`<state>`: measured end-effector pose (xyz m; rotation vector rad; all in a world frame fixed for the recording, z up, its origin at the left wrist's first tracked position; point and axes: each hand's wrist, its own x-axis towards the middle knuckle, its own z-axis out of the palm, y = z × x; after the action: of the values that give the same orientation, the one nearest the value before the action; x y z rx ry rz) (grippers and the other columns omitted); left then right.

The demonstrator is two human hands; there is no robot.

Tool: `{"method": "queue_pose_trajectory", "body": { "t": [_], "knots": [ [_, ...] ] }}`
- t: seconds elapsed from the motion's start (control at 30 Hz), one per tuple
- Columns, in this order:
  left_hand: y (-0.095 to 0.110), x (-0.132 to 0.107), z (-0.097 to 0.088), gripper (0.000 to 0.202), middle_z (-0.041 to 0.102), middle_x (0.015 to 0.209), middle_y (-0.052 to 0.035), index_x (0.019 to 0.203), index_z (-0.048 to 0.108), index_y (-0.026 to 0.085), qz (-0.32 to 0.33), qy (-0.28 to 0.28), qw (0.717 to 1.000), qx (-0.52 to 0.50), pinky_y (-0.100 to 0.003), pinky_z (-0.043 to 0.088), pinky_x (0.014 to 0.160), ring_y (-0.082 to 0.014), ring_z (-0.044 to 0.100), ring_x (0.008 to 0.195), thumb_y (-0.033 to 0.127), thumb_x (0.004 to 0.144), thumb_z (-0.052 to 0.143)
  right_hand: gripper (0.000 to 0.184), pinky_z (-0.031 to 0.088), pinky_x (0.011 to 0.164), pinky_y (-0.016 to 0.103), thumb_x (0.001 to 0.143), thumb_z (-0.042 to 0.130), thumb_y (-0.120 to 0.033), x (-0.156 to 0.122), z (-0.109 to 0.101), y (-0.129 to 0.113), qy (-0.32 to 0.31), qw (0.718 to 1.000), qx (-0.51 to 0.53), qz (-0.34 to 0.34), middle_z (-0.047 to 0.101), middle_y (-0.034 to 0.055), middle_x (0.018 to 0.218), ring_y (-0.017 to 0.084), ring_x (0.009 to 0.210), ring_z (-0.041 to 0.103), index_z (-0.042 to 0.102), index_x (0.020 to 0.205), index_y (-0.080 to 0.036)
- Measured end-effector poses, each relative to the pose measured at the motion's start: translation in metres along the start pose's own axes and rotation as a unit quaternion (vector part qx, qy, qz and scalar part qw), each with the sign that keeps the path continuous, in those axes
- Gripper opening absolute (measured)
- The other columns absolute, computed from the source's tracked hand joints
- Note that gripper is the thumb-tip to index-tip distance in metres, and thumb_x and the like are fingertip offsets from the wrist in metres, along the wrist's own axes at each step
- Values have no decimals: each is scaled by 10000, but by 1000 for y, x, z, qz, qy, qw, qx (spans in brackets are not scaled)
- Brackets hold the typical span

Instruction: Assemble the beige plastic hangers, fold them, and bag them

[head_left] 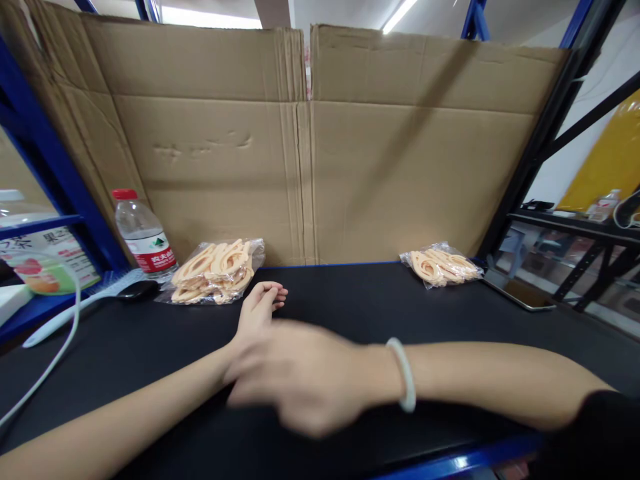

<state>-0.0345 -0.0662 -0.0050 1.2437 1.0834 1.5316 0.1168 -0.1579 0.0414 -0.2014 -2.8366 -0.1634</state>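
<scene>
My left hand (261, 305) rests above the black tabletop (350, 293), its fingers loosely bent and apart, with nothing visible in it. Just left of it lies a clear plastic bag of peach-coloured, loop-shaped pieces (215, 272). My right hand (305, 380), with a pale bracelet (403, 375) at the wrist, reaches across in front of my left wrist. Motion smears its fingers, and whether it touches the left arm cannot be made out. Farther right, against the cardboard, sits a second bag of the same peach-coloured pieces (441, 265).
A red-capped water bottle (145, 233), a light-blue brush (70, 317) and a black object (137, 290) stand or lie at left, near a white cable (75, 320). A phone-like slab (523, 293) lies at right. Cardboard (400, 153) walls the back, between blue and black posts.
</scene>
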Motion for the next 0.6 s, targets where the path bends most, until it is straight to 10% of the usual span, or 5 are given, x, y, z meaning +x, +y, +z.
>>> {"method": "queue_pose_trajectory", "body": {
  "t": [0.1,0.27,0.6],
  "knots": [
    [1,-1,0,311,653,740,-31,745,616,172,-2,9,1000,-8,-293,493,670,-184,612,724,434,605,708,535,221,1178,411,952,365,-367,-73,-1,66,43,875,-32,480,411,120,1494,233,1420,288,424,1418,-112],
    [9,3,2,254,664,750,-53,734,623,159,-24,22,999,-22,-288,486,628,-189,612,713,370,613,695,862,224,1094,629,931,335,-590,-158,14,112,-4,755,-41,655,318,392,1439,487,1382,245,328,1393,138],
    [71,25,-2,62,648,739,-15,750,592,163,2,45,997,-67,-197,473,608,-127,595,689,188,695,577,870,202,1168,440,944,357,-632,-9,58,125,-44,890,28,453,222,287,1529,343,1444,179,299,1445,76]
  ]
}}
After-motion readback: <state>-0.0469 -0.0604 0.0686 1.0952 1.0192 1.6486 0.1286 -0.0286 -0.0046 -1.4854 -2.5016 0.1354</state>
